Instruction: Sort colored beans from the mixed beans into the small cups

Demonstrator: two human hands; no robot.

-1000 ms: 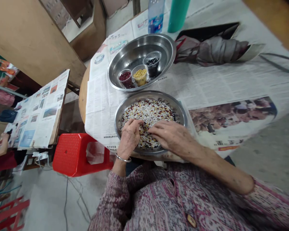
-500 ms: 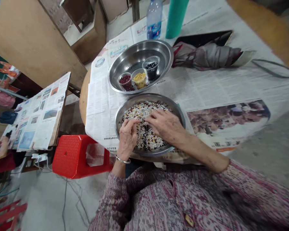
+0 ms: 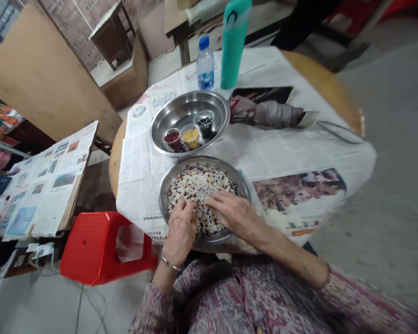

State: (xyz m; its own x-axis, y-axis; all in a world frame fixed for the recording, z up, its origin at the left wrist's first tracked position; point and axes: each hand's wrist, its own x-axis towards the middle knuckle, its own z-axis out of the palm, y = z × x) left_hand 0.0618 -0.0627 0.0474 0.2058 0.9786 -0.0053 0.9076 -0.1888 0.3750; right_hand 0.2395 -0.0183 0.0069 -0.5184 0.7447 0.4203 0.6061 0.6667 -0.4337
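A steel bowl full of mixed white, red and dark beans sits at the near edge of a newspaper-covered round table. My left hand rests on the beans at the bowl's near left, fingers curled together in a pinch. My right hand lies over the beans on the near right, fingers stretched forward and touching them. Behind it stands a second steel bowl holding three small cups: red beans, yellow beans and black beans.
A water bottle and a teal flask stand at the table's far side, with a folded grey umbrella to the right. A red stool and a newspaper-covered board are on the left.
The camera has tilted up and back, showing more of the table. My right hand has slid back toward the near side of the bowl. My left hand stays on the beans.
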